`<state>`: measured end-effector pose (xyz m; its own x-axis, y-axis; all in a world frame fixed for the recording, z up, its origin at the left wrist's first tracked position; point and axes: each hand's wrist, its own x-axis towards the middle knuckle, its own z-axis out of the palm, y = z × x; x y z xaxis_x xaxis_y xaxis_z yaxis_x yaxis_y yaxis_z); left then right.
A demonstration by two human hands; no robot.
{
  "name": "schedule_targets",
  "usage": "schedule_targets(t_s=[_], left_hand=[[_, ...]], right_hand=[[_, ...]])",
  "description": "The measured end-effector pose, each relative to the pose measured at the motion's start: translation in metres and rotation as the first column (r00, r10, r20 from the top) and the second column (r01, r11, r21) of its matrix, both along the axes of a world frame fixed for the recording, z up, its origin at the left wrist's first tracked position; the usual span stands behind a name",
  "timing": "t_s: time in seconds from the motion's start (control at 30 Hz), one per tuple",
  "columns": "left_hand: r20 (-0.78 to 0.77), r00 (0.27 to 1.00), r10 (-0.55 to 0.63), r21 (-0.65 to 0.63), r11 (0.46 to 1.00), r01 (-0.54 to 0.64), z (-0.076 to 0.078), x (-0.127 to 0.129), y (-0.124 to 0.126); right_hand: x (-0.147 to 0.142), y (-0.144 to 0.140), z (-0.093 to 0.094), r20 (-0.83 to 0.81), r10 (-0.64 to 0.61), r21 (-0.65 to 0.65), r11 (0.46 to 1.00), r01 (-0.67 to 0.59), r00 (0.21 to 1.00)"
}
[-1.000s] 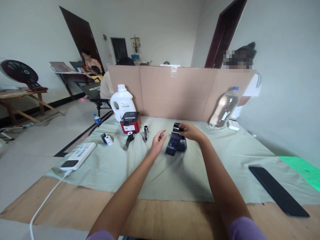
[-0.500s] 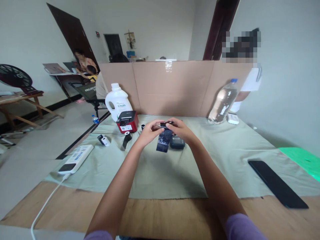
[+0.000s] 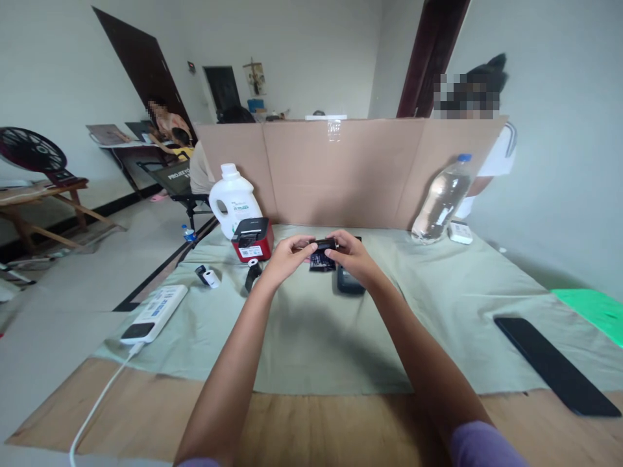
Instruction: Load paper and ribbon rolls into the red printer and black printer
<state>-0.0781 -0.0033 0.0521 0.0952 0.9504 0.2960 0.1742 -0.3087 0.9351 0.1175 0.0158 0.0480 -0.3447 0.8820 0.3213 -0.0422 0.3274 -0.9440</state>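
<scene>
Between my two hands is a small black roll (image 3: 325, 245), with a short dark printed strip (image 3: 322, 261) hanging from it. My left hand (image 3: 294, 255) pinches its left end with thumb and fingers. At the other end, the thumb and fingers of my right hand (image 3: 351, 255) are closed on it too. Below and behind my right hand, a dark rounded device (image 3: 350, 281) sits on the cloth, partly hidden. To the left lie a black-and-white paper roll (image 3: 252, 275) with a loose dark tail and another pair of small rolls (image 3: 208, 277).
A red and black printer-like box (image 3: 253, 240) stands before a white jug (image 3: 236, 201). A cardboard screen (image 3: 341, 175) closes off the back. A water bottle (image 3: 442, 202) leans at right. A power strip (image 3: 154, 314) and black phone-like slab (image 3: 557, 366) flank my arms.
The hanging dark strip shows much shorter now, and the roll has turned between my fingers. Both hands keep their hold. The whole view has shifted slightly.
</scene>
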Motion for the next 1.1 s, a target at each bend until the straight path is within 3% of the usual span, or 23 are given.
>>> schedule_targets(t_s=[0.17, 0.33, 0.5, 0.57, 0.63, 0.7, 0.77, 0.83, 0.9, 0.97, 1.1], left_hand=[[-0.027, 0.998, -0.051, 0.024, 0.998, 0.051, 0.004, -0.006, -0.003], [0.05, 0.993, -0.102, -0.096, 0.99, 0.107, 0.004, 0.002, -0.006], [-0.064, 0.987, -0.147, -0.124, 0.983, 0.138, 0.005, 0.005, -0.006], [-0.126, 0.988, -0.085, -0.062, 0.995, 0.078, 0.009, -0.009, -0.005], [-0.187, 0.98, 0.065, 0.025, 0.998, -0.062, 0.014, -0.038, -0.005], [-0.264, 0.93, 0.257, 0.085, 0.966, -0.243, 0.017, -0.078, -0.008], [-0.349, 0.829, 0.436, 0.138, 0.899, -0.415, 0.015, -0.122, -0.01], [-0.508, 0.698, 0.505, 0.104, 0.84, -0.532, 0.004, -0.157, -0.01], [-0.676, 0.566, 0.473, 0.013, 0.775, -0.632, -0.012, -0.178, -0.008], [-0.793, 0.478, 0.377, -0.075, 0.719, -0.691, -0.032, -0.183, -0.003], [-0.873, 0.423, 0.243, -0.152, 0.688, -0.71, -0.057, -0.175, 0.006]], right_hand=[[-0.003, -0.004, 0.0, 0.001, -0.004, -0.028, 1.0, 0.004, 1.0], [-0.001, -0.001, -0.005, 0.0, -0.052, 0.028, 0.998, 0.052, 0.999], [-0.004, -0.001, -0.009, 0.017, -0.028, 0.087, 0.996, 0.026, 0.999], [-0.007, -0.001, -0.011, 0.001, -0.063, 0.058, 0.996, 0.063, 0.998], [-0.01, -0.001, -0.011, -0.031, -0.127, 0.017, 0.992, 0.127, 0.991], [-0.01, 0.0, -0.01, -0.064, -0.196, -0.012, 0.981, 0.196, 0.978], [-0.008, 0.001, -0.007, -0.088, -0.243, -0.025, 0.97, 0.242, 0.966], [-0.005, 0.001, -0.004, -0.106, -0.277, -0.03, 0.961, 0.275, 0.955], [-0.003, 0.001, -0.003, -0.112, -0.294, -0.032, 0.956, 0.292, 0.949], [-0.001, 0.001, -0.003, -0.102, -0.308, -0.04, 0.951, 0.306, 0.946], [0.002, 0.002, -0.005, -0.042, -0.33, -0.072, 0.942, 0.327, 0.943]])
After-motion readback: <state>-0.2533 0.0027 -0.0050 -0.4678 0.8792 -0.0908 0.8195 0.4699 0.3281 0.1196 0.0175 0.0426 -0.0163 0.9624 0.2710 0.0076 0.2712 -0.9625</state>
